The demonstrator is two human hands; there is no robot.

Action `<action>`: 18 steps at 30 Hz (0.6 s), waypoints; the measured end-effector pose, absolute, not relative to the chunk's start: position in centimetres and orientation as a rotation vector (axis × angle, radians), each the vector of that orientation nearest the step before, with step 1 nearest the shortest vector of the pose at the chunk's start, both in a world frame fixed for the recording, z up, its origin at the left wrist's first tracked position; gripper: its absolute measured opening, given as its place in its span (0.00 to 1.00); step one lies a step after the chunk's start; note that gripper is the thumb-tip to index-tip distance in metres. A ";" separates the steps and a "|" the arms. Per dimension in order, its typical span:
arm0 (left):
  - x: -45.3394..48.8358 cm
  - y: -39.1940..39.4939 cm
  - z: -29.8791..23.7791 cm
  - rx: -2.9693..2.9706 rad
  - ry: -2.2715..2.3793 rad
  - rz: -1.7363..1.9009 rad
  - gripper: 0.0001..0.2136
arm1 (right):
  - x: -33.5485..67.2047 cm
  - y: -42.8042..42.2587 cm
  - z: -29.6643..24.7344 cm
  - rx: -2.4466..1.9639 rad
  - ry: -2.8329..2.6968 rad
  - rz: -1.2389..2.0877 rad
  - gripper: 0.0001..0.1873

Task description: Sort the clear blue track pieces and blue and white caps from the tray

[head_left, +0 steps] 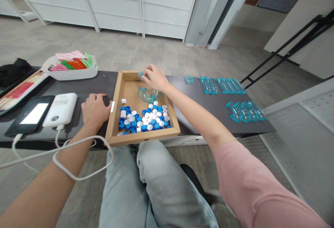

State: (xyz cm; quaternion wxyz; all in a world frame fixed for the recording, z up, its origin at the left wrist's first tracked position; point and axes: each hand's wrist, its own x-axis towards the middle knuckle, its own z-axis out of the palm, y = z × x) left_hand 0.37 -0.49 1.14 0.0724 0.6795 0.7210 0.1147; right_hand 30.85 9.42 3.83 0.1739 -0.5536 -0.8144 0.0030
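In the head view a shallow cardboard box (118, 92) sits on the dark table. My right hand (156, 78) reaches over its far part, fingers closed on a small clear teal plastic piece (140, 75), partly hidden by the hand. Just below the hand, a round clear plastic part with teal edges (147, 96) lies in the box. Many blue and white hexagonal pieces (146, 118) fill the near part. Beside the box's left wall, my left hand (95, 109) rests on the table, fingers loosely bent and thumb against the wall. It holds nothing visible.
Right of the box lie a small teal piece (189, 80), straight clear tubes (231, 86) and curved clear tubes (245, 111). To the left are a white power bank (60, 110), a phone (30, 114) and a white basket (78, 74). A white cable (80, 178) crosses my left forearm.
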 end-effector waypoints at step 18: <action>0.4 0.0 1.2 2.062 2.221 0.160 0.36 | 49.9 0.7 -1.8 -2.161 -1.933 -0.145 0.25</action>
